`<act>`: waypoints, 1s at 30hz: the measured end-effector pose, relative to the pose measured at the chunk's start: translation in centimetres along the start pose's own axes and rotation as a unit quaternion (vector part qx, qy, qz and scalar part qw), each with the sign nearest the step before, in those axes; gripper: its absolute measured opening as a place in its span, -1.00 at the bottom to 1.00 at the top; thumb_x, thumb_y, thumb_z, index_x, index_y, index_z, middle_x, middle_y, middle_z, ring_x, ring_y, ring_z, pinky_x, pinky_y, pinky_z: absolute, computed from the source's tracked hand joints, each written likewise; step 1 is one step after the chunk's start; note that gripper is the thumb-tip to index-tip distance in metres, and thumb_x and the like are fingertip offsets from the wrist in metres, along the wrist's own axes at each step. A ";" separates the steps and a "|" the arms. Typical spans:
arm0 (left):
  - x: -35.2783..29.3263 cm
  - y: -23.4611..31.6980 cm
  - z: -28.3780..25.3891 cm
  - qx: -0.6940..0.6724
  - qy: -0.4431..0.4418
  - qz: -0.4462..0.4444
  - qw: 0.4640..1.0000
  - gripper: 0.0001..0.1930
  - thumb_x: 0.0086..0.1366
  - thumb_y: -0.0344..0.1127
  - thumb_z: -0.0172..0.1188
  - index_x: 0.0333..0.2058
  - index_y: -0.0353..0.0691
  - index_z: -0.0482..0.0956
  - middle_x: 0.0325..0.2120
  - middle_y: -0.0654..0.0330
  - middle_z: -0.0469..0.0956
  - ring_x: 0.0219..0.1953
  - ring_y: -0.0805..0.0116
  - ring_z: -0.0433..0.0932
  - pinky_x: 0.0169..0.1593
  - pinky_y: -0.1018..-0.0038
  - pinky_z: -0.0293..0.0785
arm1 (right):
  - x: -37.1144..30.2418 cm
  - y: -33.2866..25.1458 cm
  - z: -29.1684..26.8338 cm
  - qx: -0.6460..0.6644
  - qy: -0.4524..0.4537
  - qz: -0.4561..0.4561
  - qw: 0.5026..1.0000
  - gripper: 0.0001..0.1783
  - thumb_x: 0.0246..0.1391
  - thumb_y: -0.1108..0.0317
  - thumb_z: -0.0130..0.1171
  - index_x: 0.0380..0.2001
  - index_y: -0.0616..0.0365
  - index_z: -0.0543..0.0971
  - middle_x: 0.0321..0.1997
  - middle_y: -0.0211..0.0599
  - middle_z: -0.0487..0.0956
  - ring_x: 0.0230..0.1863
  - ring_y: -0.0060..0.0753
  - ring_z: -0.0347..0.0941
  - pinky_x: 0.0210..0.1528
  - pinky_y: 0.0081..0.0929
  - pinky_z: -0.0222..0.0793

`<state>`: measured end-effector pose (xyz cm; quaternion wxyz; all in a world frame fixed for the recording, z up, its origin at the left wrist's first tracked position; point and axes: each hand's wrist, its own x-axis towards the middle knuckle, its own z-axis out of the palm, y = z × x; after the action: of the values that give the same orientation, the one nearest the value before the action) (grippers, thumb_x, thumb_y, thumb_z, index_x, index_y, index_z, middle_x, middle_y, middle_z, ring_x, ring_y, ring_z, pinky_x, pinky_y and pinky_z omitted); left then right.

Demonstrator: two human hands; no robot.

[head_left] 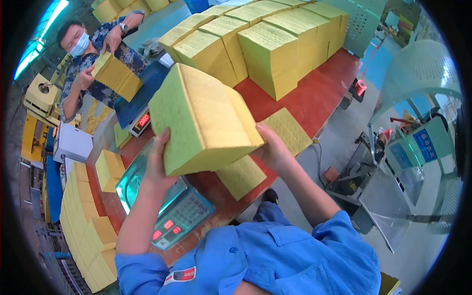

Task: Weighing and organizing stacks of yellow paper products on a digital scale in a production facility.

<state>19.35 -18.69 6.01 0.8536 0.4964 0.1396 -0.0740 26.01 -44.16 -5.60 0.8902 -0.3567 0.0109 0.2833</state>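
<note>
A thick stack of yellow paper (206, 113) is held up in the air, tilted, between my two hands. My left hand (160, 164) grips its lower left side, with the thumb on the face. The right hand (272, 146) clasps its lower right corner, and some of those fingers are hidden behind the paper. Below the stack, a digital scale (189, 214) with lit red digits and a shiny plate stands on the red table (314, 98). Thin yellow sheets or pads (241, 178) lie on the table beneath the stack, and another yellow pad (286, 129) lies near my right hand.
Large yellow paper stacks (275, 54) fill the table's far side. More blocks (88, 231) line the left edge. Across the table a masked co-worker (105, 49) holds a yellow block (118, 77) by a second scale (141, 123). Metal machinery (393, 162) stands at right.
</note>
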 end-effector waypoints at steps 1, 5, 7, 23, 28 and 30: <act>2.0 -0.5 1.1 -0.007 0.000 0.003 1.000 -0.38 0.31 0.08 0.12 0.24 -0.10 0.31 0.08 0.11 0.49 0.11 0.23 0.50 0.10 0.16 0.48 | 1.5 -1.3 -0.9 0.003 -0.006 0.005 1.000 -0.59 0.31 0.08 -0.04 0.09 0.08 0.39 0.05 -0.32 0.50 0.11 -0.41 0.44 0.12 -0.21 0.43; 9.0 -1.7 3.2 -0.027 -0.010 0.001 1.000 -0.40 0.31 0.07 0.10 0.24 -0.08 0.31 0.10 0.17 0.48 0.11 0.22 0.50 0.08 0.13 0.48 | 8.3 -5.0 -6.2 -0.014 -0.002 0.047 0.999 -0.52 0.31 0.01 -0.06 0.13 0.07 0.38 0.16 -0.28 0.47 0.18 -0.29 0.40 0.21 -0.02 0.32; 12.0 -1.8 3.6 -0.008 -0.001 -0.006 1.000 -0.40 0.32 0.10 0.08 0.23 -0.08 0.32 0.11 0.15 0.47 0.11 0.18 0.49 0.12 0.07 0.46 | 11.2 -5.3 -7.3 0.033 0.029 0.084 0.996 -0.49 0.30 0.00 -0.05 0.19 0.03 0.36 0.22 -0.27 0.43 0.25 -0.24 0.32 0.31 0.03 0.18; 17.0 -3.0 10.6 0.030 0.065 -0.058 0.996 -0.30 0.29 0.24 0.03 0.26 -0.07 0.28 0.16 0.09 0.40 0.20 0.03 0.38 0.09 -0.35 0.32 | 8.3 -6.8 -8.6 0.073 0.130 0.049 0.988 -0.49 0.33 0.12 -0.05 0.22 0.18 0.34 0.26 -0.23 0.39 0.28 -0.19 0.26 0.32 -0.21 0.11; 18.1 -2.3 11.5 0.070 0.045 -0.028 0.996 -0.32 0.31 0.24 0.00 0.25 -0.07 0.29 0.14 0.10 0.42 0.19 0.08 0.40 0.07 -0.32 0.35 | 8.4 -8.7 -8.0 -0.097 0.092 0.083 0.987 -0.49 0.29 0.23 -0.01 0.19 0.35 0.33 0.19 -0.09 0.45 0.19 -0.18 0.39 0.24 -0.20 0.25; 18.7 -2.2 11.7 0.083 0.058 -0.037 0.994 -0.33 0.31 0.23 0.00 0.24 -0.07 0.29 0.13 0.11 0.42 0.18 0.10 0.41 0.06 -0.29 0.37 | 9.3 -9.1 -9.3 -0.150 0.079 0.100 0.981 -0.48 0.28 0.23 0.01 0.19 0.35 0.33 0.17 -0.06 0.47 0.16 -0.17 0.43 0.21 -0.20 0.30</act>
<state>38.48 -29.69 3.86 0.7964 0.5635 0.2011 -0.0879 40.15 -50.86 -8.88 0.7903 -0.5042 0.0741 0.3402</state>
